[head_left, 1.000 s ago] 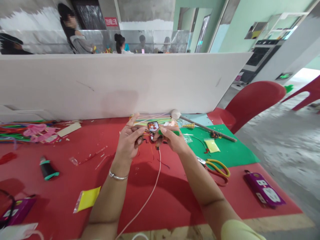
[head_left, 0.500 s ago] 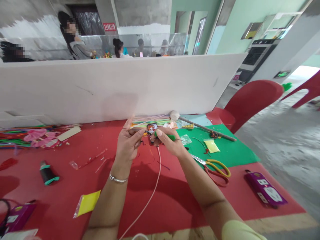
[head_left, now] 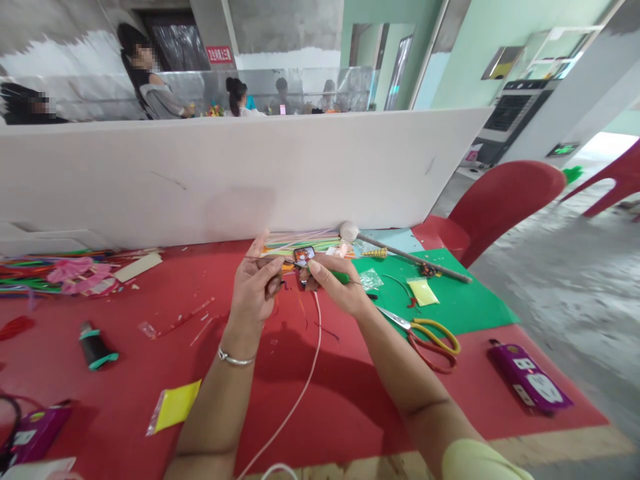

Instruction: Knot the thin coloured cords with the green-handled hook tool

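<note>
My left hand (head_left: 255, 283), a silver bangle on its wrist, pinches a thin dark wire-like piece between thumb and fingers. My right hand (head_left: 337, 283) is closed round a green-handled tool (head_left: 341, 277), whose thin tip points left to the left fingertips. The two hands nearly meet over the red table (head_left: 320, 413). Between and behind them lies a phone (head_left: 304, 255) with a lit screen, partly covered by the right fingers. A white cable (head_left: 316, 360) runs from it toward the near edge.
Scissors (head_left: 420, 337), a yellow packet (head_left: 423, 291) and a stick with a white ball (head_left: 349, 231) lie right. Left are a black-and-teal tool (head_left: 97, 347), a yellow packet (head_left: 176, 405) and coloured stems (head_left: 30, 277). A white board (head_left: 300, 173) stands behind; people sit beyond it.
The right fingers and green handle have shifted slightly, with less of the handle showing above the thumb. The left fingers have moved slightly left. Both arms stay nearly in place.
</note>
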A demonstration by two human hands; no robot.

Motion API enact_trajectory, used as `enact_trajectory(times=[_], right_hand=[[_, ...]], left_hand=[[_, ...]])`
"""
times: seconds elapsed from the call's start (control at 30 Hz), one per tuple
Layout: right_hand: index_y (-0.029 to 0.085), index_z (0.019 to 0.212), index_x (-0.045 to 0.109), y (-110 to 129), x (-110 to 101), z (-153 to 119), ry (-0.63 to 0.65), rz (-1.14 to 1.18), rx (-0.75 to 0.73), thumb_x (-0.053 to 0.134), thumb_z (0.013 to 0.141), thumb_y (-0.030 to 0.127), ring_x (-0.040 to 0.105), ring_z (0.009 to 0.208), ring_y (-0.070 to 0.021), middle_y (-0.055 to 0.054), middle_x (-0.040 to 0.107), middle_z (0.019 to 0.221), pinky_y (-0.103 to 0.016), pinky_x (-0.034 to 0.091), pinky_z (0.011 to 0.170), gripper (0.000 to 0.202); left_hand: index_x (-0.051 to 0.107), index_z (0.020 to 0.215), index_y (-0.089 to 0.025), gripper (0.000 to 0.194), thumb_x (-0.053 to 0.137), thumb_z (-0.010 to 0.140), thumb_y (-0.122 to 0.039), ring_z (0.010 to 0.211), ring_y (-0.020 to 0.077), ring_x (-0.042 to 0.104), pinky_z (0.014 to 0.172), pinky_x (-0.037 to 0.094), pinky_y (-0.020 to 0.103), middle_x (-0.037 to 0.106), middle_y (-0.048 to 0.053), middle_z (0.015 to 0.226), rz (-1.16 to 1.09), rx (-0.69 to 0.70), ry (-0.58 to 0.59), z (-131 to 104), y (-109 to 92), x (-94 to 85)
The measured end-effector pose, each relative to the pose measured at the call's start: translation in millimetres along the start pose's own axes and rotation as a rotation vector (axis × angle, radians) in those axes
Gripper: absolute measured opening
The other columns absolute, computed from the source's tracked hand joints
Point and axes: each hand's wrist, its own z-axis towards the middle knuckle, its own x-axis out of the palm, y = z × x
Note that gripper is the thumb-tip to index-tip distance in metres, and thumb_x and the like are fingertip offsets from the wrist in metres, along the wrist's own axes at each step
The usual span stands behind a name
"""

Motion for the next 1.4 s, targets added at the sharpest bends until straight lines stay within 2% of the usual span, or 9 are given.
enact_trajectory(times=[0.07, 0.2, 0.47, 0.63, 0.77, 0.87, 1.0, 1.23, 1.4], right_hand=[[0.018, 0.083, 0.075, 1.0, 0.2, 0.2, 0.002, -0.006, -0.017, 0.058, 0.103, 0.059, 0.065, 0.065, -0.0128, -0.003, 0.068, 0.075, -0.026, 0.053, 0.064, 0.048], [0.017, 0.083, 0.076, 1.0, 0.1, 0.0, -0.035, -0.015, -0.028, 0.059, 0.102, 0.059, 0.065, 0.065, -0.0128, -0.004, 0.069, 0.076, -0.026, 0.053, 0.064, 0.050], [0.015, 0.083, 0.078, -4.6, -0.4, 2.5, -0.009, 0.157, 0.135, 0.064, 0.096, 0.068, 0.068, 0.063, -0.0122, -0.005, 0.073, 0.077, -0.024, 0.057, 0.062, 0.056], [0.015, 0.082, 0.079, -13.6, -2.5, 5.6, -0.010, 0.295, 0.220, 0.071, 0.091, 0.066, 0.070, 0.058, -0.0136, -0.005, 0.075, 0.074, -0.026, 0.060, 0.058, 0.052], [0.016, 0.083, 0.080, -19.7, -3.3, 6.4, -0.068, 0.330, 0.218, 0.072, 0.090, 0.067, 0.069, 0.056, -0.0139, -0.006, 0.077, 0.076, -0.027, 0.060, 0.055, 0.052], [0.016, 0.083, 0.081, -17.8, -2.4, 5.8, -0.105, 0.287, 0.191, 0.071, 0.093, 0.064, 0.069, 0.055, -0.0124, -0.005, 0.076, 0.073, -0.025, 0.059, 0.055, 0.050], [0.016, 0.082, 0.080, -15.1, -0.6, 4.4, -0.136, 0.297, 0.176, 0.071, 0.092, 0.066, 0.068, 0.056, -0.0122, -0.006, 0.077, 0.076, -0.025, 0.058, 0.055, 0.052], [0.015, 0.080, 0.078, -20.7, -2.0, 2.7, -0.128, 0.323, 0.222, 0.071, 0.088, 0.071, 0.068, 0.056, -0.0130, -0.006, 0.075, 0.074, -0.027, 0.060, 0.056, 0.057], [0.016, 0.081, 0.079, -25.1, -2.3, 2.7, -0.116, 0.315, 0.225, 0.070, 0.089, 0.071, 0.068, 0.057, -0.0132, -0.005, 0.075, 0.073, -0.027, 0.060, 0.057, 0.057]], left_hand=[[0.050, 0.161, -0.018, 0.096, 0.089, 0.073, -0.016, 0.037, 0.0026, 0.034, 0.038, 0.026, 0.014, 0.056, -0.012, 0.052, 0.004, -0.004, 0.002, 0.5, -0.2, 0.1], [0.050, 0.160, -0.017, 0.096, 0.089, 0.073, -0.017, 0.037, 0.0026, 0.035, 0.038, 0.025, 0.015, 0.064, -0.009, 0.058, 0.028, -0.024, 0.011, 1.2, 0.2, -0.2], [0.054, 0.157, -0.019, 0.093, 0.087, 0.071, -0.013, 0.040, 0.0016, 0.042, 0.039, 0.029, 0.016, 0.077, -0.002, 0.076, 0.062, -0.004, -0.034, 2.2, -0.1, -5.2], [0.053, 0.157, -0.014, 0.090, 0.085, 0.073, -0.014, 0.041, 0.0020, 0.042, 0.040, 0.031, 0.015, 0.076, -0.001, 0.074, 0.077, 0.007, -0.021, 1.2, -2.1, -3.1], [0.041, 0.165, -0.018, 0.100, 0.086, 0.076, -0.018, 0.043, 0.0042, 0.047, 0.042, 0.033, 0.016, 0.079, 0.002, 0.076, 0.117, -0.005, 0.041, 0.3, -2.8, -2.7], [0.032, 0.170, -0.021, 0.115, 0.091, 0.071, -0.016, 0.043, 0.0042, 0.046, 0.041, 0.031, 0.017, 0.082, 0.005, 0.085, 0.137, -0.023, 0.074, 0.2, -3.1, -2.8], [0.026, 0.171, -0.021, 0.129, 0.097, 0.063, -0.013, 0.044, 0.0047, 0.046, 0.041, 0.029, 0.018, 0.080, 0.002, 0.080, 0.129, -0.045, 0.077, 0.3, -3.7, -2.4], [0.027, 0.171, -0.023, 0.126, 0.095, 0.066, -0.013, 0.044, 0.0047, 0.046, 0.042, 0.030, 0.018, 0.078, 0.001, 0.078, 0.150, -0.061, 0.086, 1.2, -2.3, -5.3], [0.031, 0.170, -0.019, 0.124, 0.094, 0.064, -0.012, 0.043, 0.0044, 0.044, 0.041, 0.028, 0.018, 0.079, 0.001, 0.077, 0.158, -0.037, 0.063, 1.9, -2.7, -3.6]])
